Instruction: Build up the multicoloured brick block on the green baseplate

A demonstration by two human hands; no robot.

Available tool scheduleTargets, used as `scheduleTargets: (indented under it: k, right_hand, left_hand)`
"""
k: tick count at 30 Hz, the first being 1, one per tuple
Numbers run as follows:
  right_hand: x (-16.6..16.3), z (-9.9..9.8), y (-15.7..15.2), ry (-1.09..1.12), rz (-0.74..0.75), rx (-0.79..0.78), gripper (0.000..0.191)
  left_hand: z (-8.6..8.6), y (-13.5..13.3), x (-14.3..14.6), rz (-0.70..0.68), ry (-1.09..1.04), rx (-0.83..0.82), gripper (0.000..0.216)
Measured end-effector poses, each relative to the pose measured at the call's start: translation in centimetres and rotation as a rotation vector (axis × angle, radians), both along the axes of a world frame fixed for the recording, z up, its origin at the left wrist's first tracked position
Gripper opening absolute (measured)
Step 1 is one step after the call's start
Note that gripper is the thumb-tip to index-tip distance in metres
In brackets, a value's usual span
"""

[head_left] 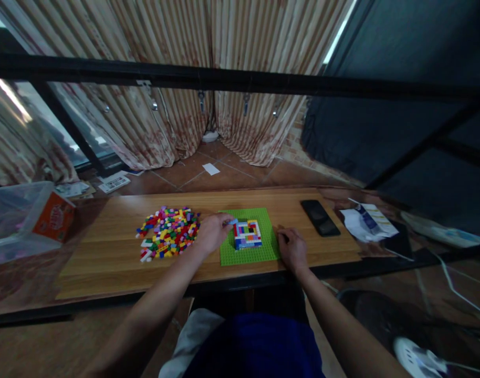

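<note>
A green baseplate (269, 236) lies on the wooden table, bearing a square structure of coloured building bricks (248, 234). At the structure's upper left corner, my left hand (214, 231) pinches a light blue brick (233, 221); I cannot tell whether that brick touches the structure. My right hand (292, 247) rests by the right edge of the baseplate with its fingers curled. Whether anything sits inside those curled fingers is hidden. Left of the baseplate spreads a pile of loose bricks (171, 231) in many colours.
A black phone (321, 217) lies on the table (110, 247) at the right. Past the table's right end are crumpled papers (368, 221). On the left stands a clear plastic box (19, 220) with an orange label. A dark metal bar (240, 80) crosses in front of the curtains.
</note>
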State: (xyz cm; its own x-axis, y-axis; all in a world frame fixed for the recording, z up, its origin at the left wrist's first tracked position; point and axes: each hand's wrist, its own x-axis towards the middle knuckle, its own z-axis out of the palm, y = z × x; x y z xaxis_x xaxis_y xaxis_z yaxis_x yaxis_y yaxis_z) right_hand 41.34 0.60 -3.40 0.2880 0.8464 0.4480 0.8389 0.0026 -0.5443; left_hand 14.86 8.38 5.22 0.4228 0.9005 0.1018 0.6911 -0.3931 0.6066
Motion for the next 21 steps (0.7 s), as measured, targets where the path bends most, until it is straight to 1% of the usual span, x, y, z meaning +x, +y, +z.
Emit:
scheduleTargets:
  k: [3,7,13,21]
  right_hand:
    - [-0.1,0.1,0.0,0.013,-0.01,0.014,0.026]
    - [-0.2,0.1,0.1,0.035,-0.011,0.017,0.026]
    - [-0.1,0.0,0.1,0.05,-0.004,0.006,0.026]
    - [0.0,-0.2,0.1,0.039,0.016,0.029,0.025]
  left_hand:
    - [-0.1,0.6,2.0,-0.016,0.103,0.032,0.024]
    - [-0.1,0.9,3.4,-0.009,0.177,0.038,0.029]
    - [-0.5,0.6,4.1,-0.018,0.219,0.045,0.031]
    - [-0.4,0.3,4.5,0.058,0.169,-0.035,0.03]
